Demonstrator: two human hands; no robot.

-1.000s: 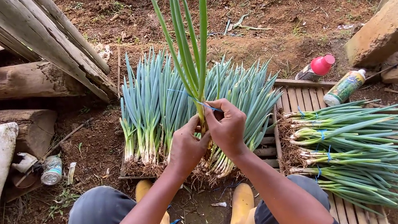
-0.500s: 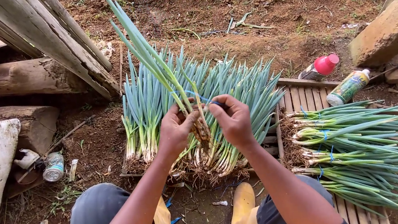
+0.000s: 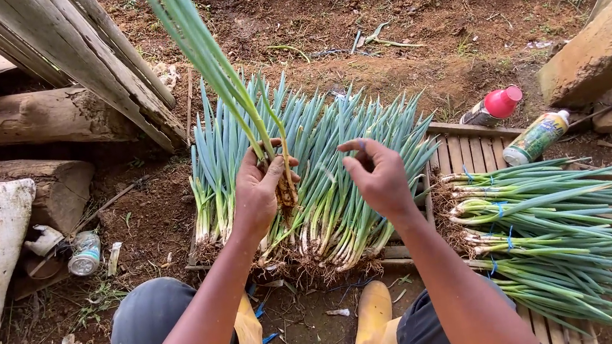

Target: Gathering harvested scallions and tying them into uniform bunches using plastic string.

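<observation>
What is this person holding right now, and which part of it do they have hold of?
The left hand grips a small bunch of green onions low on the stalks, just above the roots. The right hand holds nothing visible, fingers pinched beside it.

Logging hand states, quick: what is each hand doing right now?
Left hand: closed around a green onion, held upright.
Right hand: holds nothing, fingers curled, thumb and forefinger nearly meeting, just right of the onion.
</observation>
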